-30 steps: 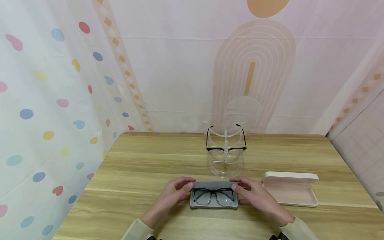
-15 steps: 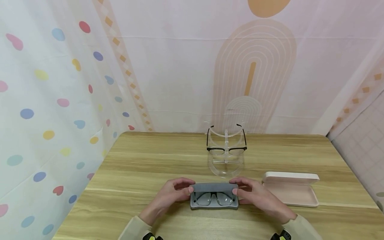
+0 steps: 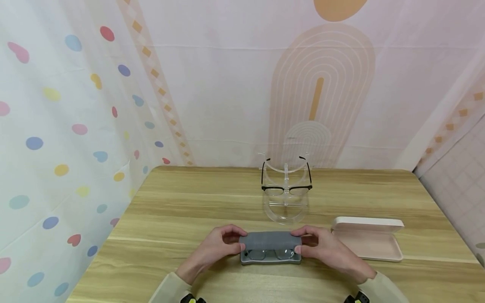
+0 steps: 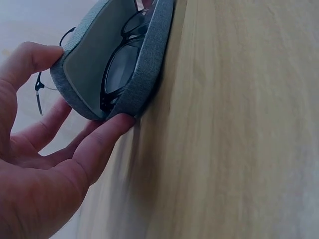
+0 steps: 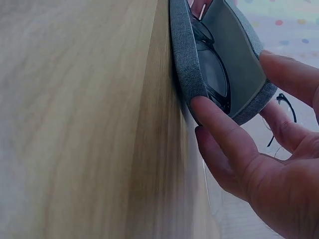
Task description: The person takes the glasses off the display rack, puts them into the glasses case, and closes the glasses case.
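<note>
- Head view: on a wood-grain table (image 3: 170, 206), the left hand (image 3: 214, 251) and right hand (image 3: 326, 252) pinched either end of a partly closed grey case (image 3: 270, 240); a clear stand (image 3: 286, 170) stood behind, before a patterned curtain (image 3: 227, 84), with a dotted curtain (image 3: 49, 120) leftward.
- Left wrist view: wood filled the right; that hand gripped the case.
- Right wrist view: wood spread left; the hand gripped the opposite end.

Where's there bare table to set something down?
Bare wooden table lies left of the left grip and clear display stand; another patch lies behind the open pink glasses case. Crowded: front centre, where that grip and the right grip hold the gray glasses case.
</note>
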Available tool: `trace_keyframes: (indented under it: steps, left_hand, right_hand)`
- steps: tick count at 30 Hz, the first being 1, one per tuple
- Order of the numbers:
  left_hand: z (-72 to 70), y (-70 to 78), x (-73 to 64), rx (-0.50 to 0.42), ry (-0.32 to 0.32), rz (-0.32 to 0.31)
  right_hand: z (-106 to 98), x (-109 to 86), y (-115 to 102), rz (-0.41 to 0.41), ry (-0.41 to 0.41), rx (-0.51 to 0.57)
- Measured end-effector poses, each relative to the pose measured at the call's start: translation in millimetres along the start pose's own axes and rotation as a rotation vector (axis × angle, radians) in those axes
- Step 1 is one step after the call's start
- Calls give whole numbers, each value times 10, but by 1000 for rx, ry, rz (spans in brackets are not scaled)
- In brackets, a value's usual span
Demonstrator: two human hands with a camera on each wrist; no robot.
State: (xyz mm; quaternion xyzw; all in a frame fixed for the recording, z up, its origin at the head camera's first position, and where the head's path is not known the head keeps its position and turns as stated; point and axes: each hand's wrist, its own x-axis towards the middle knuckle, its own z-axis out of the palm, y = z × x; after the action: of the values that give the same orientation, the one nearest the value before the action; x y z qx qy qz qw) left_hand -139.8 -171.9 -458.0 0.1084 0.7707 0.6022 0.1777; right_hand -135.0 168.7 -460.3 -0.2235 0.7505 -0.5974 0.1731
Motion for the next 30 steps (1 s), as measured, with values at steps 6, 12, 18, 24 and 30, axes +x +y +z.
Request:
trace_keyframes:
  steps: [6, 12, 18, 24, 30]
  left_hand:
    - [11, 20, -9, 63, 5, 24]
    - [10, 12, -28, 105, 1, 26]
    - [21, 10, -43, 135, 9, 38]
    - [40, -7, -56, 138, 26, 52]
    - [38, -5, -68, 143, 27, 53]
  right_hand:
    - [7, -6, -24, 6, 7, -29]
    - [13, 1, -12, 11, 22, -86]
    - [20, 5, 5, 19, 39, -124]
    - [21, -1, -1, 21, 39, -124]
    - [31, -2, -3, 13, 41, -119]
